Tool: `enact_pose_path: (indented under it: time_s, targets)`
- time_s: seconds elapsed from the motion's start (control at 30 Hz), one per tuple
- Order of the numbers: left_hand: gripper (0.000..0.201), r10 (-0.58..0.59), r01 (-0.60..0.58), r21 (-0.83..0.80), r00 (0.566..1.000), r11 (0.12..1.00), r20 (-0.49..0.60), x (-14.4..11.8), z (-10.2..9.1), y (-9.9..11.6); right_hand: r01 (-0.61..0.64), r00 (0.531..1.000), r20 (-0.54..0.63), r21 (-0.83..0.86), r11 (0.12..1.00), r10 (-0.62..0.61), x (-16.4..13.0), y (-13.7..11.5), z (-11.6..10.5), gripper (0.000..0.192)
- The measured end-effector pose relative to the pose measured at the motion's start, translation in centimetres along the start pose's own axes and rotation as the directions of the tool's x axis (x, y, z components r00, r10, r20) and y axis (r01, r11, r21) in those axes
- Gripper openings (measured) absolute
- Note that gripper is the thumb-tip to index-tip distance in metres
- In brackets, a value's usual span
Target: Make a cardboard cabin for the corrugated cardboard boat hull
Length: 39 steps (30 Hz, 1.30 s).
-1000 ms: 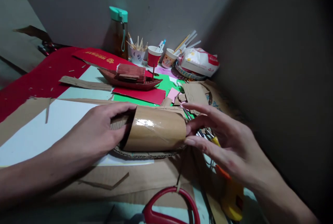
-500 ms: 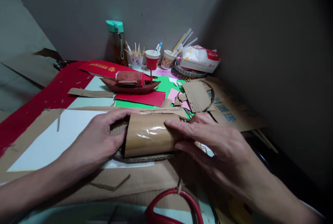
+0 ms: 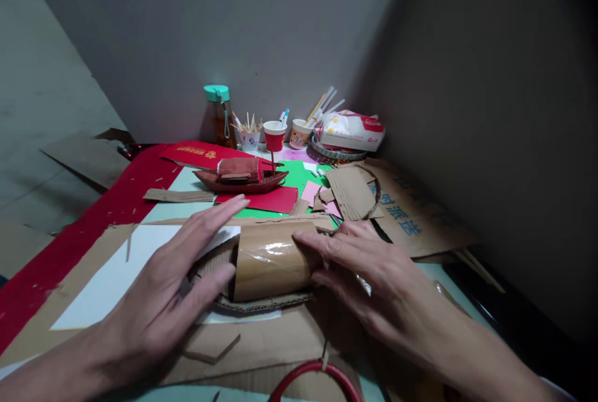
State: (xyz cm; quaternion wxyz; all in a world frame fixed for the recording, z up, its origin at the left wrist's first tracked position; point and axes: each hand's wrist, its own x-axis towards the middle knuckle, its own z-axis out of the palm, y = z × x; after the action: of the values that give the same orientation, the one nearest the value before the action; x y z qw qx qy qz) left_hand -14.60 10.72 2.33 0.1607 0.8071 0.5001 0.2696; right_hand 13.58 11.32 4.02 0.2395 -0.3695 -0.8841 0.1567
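On the desk (image 3: 423, 277) your cardboard roll (image 3: 271, 258) lies on its side atop a corrugated strip (image 3: 261, 303). It looks light, springy and easily crushed, its taped face slick. Left hand (image 3: 163, 302) open, flat at its end; right hand (image 3: 374, 277) open, fingers pressing the top.

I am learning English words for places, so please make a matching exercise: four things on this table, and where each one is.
Things:
1. cardboard roll
2. model boat
3. bottle
4. scissors handle

Places:
A. by the back wall
B. at the near edge
C. between the left hand and right hand
D. behind the roll, on red paper

Pairs: 1-C, 2-D, 3-A, 4-B
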Motion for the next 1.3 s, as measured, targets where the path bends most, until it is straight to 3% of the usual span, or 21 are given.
enact_pose_path:
  time_s: [0.07,0.17,0.27,0.37,0.43,0.5,0.67,0.93,1.13,1.3]
  targets:
    - [0.066,0.143,-0.151,0.14,0.988,0.979,0.063,-0.5,-0.3,-0.1,-0.008,1.0,-0.02,-0.008,1.0,0.008,0.1,-0.2,-0.3,0.037]
    - [0.072,0.234,-0.247,0.22,0.968,0.944,0.087,-0.9,0.1,-0.2,-0.053,0.988,-0.145,-0.021,0.998,0.049,0.0,0.0,-0.6,0.039]
    - [0.07,0.235,-0.239,0.221,0.971,0.945,0.046,-1.0,0.9,-0.4,-0.147,0.978,-0.153,-0.006,0.989,0.144,-0.1,0.2,-0.4,0.047]
    - [0.068,0.234,-0.227,0.207,0.972,0.952,-0.01,-1.1,1.5,-0.5,-0.23,0.973,0.018,0.011,0.973,0.23,-0.4,0.1,0.1,0.057]
    - [0.072,0.267,-0.262,0.233,0.964,0.937,0.008,-1.2,1.7,-0.6,-0.253,0.965,0.08,0.009,0.967,0.252,-0.6,-0.1,0.3,0.061]
    - [0.075,0.288,-0.284,0.25,0.957,0.926,0.021,-1.3,1.8,-0.7,-0.259,0.963,0.072,-0.001,0.966,0.258,-0.6,-0.3,0.3,0.061]
    - [0.069,0.273,-0.254,0.214,0.96,0.943,-0.063,-1.5,1.9,-0.6,-0.231,0.97,0.074,0.002,0.973,0.23,-0.3,-0.4,0.1,0.056]
    - [0.072,0.245,-0.248,0.34,0.968,0.907,0.052,-1.1,0.6,0.3,-0.207,0.976,0.067,0.023,0.978,0.205,-0.5,0.1,-0.1,0.056]
    - [0.076,0.291,-0.276,0.354,0.957,0.894,0.01,-1.1,0.5,0.5,-0.194,0.98,0.046,0.037,0.98,0.192,-0.7,0.4,0.1,0.055]
    - [0.08,0.255,-0.239,0.359,0.967,0.902,0.002,-1.6,0.0,0.6,-0.172,0.984,-0.029,0.045,0.984,0.174,-0.7,0.7,0.1,0.053]
